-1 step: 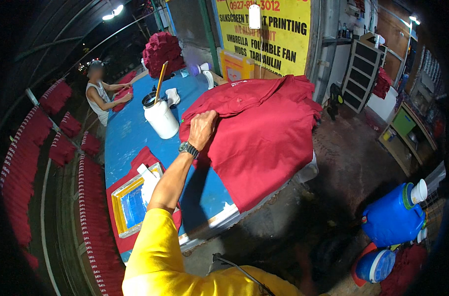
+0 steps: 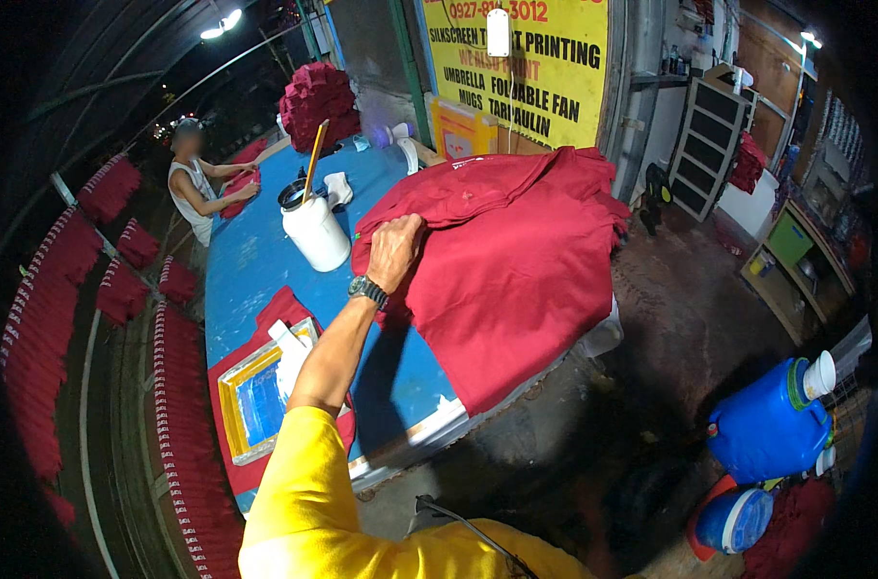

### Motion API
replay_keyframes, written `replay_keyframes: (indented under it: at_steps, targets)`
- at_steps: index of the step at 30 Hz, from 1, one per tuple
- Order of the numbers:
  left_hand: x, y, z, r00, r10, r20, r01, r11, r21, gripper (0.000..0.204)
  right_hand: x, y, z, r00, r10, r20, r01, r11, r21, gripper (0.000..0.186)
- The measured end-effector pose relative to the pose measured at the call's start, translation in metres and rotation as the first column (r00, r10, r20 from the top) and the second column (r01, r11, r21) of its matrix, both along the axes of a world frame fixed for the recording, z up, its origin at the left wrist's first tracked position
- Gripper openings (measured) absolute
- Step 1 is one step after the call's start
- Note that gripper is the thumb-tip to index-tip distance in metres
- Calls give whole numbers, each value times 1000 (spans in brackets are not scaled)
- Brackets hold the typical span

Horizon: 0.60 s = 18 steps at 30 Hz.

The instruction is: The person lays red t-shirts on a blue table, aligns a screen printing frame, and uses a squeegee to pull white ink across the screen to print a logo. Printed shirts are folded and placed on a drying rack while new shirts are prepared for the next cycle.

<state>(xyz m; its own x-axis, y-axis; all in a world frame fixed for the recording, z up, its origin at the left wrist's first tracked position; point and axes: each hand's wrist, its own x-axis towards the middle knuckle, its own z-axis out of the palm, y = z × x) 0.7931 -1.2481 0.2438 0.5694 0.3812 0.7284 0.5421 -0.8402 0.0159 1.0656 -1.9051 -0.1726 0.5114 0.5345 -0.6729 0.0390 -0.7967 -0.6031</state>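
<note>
My left hand (image 2: 395, 253), with a dark watch on its wrist, is closed on the near-left part of a dark red T-shirt (image 2: 516, 280). The shirt lies spread over the right side of the blue table (image 2: 255, 256), bunched into folds toward the far side. Its near edge hangs at the table's front corner. Left of my hand stands a white tub (image 2: 318, 236) with a wooden stick (image 2: 315, 159) in it. Nearer, a yellow-and-white framed printing screen (image 2: 255, 391) rests on another red shirt (image 2: 282, 309), partly behind my forearm. My right hand is out of view.
A co-worker (image 2: 193, 183) handles red cloth at the table's far left. Racks of red shirts (image 2: 62, 261) line the left. A red cloth heap (image 2: 318, 101) and a fan (image 2: 400, 137) stand at the back. Blue containers (image 2: 767, 425) sit at the right.
</note>
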Motion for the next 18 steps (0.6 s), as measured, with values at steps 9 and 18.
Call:
replay_keyframes:
  at_steps: [9,18]
  targets:
    - [1,13,0,996,82,-43,-82,997,1,15,-29,-78,-69,980,199,8,-199,980,-17,63]
    - [8,11,6,983,166,-77,-171,983,-61,16,-46,-114,-103,957,290,9,-290,957,-16,69]
